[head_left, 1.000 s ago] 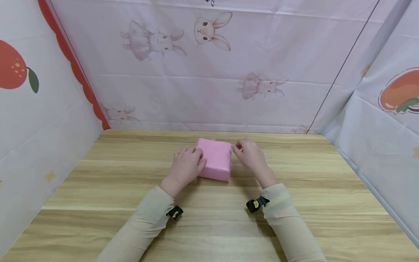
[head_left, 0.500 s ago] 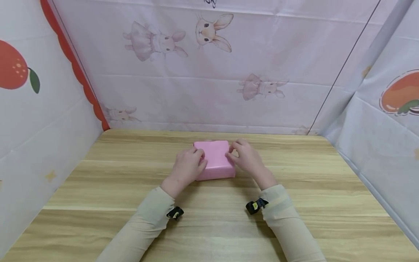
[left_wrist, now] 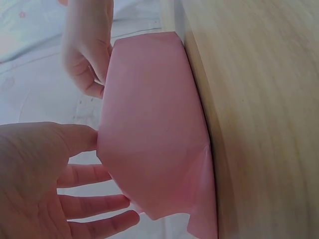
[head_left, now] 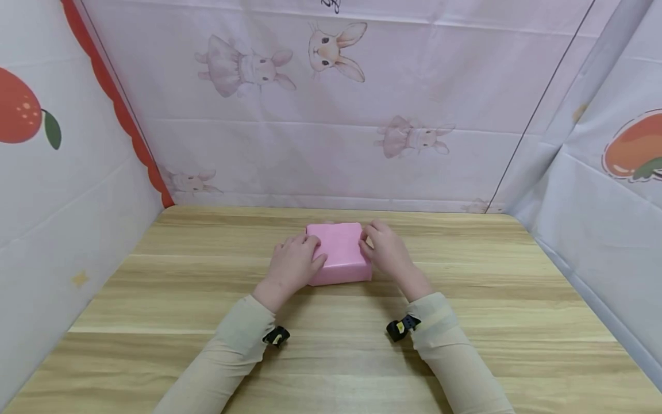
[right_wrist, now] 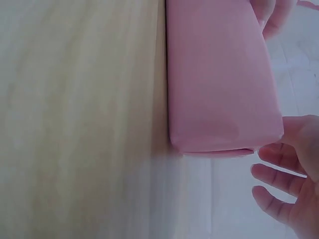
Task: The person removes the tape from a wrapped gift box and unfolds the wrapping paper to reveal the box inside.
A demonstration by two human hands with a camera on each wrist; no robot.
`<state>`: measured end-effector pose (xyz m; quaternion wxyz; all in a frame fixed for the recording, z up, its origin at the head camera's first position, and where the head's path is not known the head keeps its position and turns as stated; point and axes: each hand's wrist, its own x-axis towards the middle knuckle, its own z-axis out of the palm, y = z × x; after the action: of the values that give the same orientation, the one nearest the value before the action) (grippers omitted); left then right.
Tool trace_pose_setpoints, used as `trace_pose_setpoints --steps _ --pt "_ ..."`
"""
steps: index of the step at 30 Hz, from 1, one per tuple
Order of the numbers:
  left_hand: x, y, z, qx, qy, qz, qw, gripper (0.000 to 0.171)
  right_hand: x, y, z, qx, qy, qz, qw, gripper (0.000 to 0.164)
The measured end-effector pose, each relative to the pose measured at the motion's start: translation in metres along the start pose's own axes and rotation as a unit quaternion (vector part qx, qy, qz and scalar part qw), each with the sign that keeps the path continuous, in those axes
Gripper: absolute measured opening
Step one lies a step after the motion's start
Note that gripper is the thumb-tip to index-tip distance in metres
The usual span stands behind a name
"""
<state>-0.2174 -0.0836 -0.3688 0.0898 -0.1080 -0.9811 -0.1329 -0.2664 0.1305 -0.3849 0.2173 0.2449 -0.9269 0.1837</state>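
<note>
A box wrapped in pink paper (head_left: 338, 244) lies flat on the table between both hands. My left hand (head_left: 292, 261) is at its left side; in the left wrist view the thumb touches the upper edge and the other fingers stretch, spread, along the left end, where a loose paper flap (left_wrist: 203, 199) hangs. My right hand (head_left: 388, 250) is at the right side, thumb on the upper corner, the other fingers (right_wrist: 274, 179) loosely bent and apart. The right end shows a folded paper edge (right_wrist: 219, 152). The far side of the box is hidden.
The wood-grain table (head_left: 331, 356) spreads around the box. A rabbit-print cloth (head_left: 310, 155) hangs behind its far edge, and fruit-print cloths flank it at the left (head_left: 67, 201) and right (head_left: 610, 224). Each wrist wears a black strapped device.
Between one second and half a second ago the box turned slightly, its front side coming nearly square to me. My right hand moved in from beside the box to its right edge.
</note>
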Motion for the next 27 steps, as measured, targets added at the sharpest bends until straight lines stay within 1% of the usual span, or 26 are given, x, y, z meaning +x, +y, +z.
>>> trace_pose_setpoints --steps 4,8,12,16,20,27 --pt "0.000 -0.001 0.002 0.002 -0.002 0.000 1.0000 0.040 -0.001 0.000 0.002 -0.013 0.000 -0.009 1.000 0.009" --pt "0.000 -0.001 0.003 0.000 -0.002 0.000 1.0000 0.040 -0.002 0.000 0.004 -0.020 -0.009 0.001 1.000 0.010" --pt "0.000 -0.002 0.005 -0.005 0.000 0.002 1.0000 0.040 -0.002 0.001 0.004 -0.017 -0.025 0.025 0.999 0.011" --pt "0.001 -0.003 0.005 -0.010 0.000 0.004 0.9999 0.039 -0.001 0.003 0.002 -0.002 -0.048 0.068 0.997 0.011" --pt "0.002 -0.003 0.004 -0.014 -0.002 0.005 0.9999 0.040 -0.001 0.004 -0.003 0.011 -0.056 0.100 0.993 0.009" --pt "0.003 -0.002 0.003 -0.013 -0.001 0.009 0.9999 0.040 0.000 0.010 -0.008 0.009 -0.072 0.119 0.990 0.012"
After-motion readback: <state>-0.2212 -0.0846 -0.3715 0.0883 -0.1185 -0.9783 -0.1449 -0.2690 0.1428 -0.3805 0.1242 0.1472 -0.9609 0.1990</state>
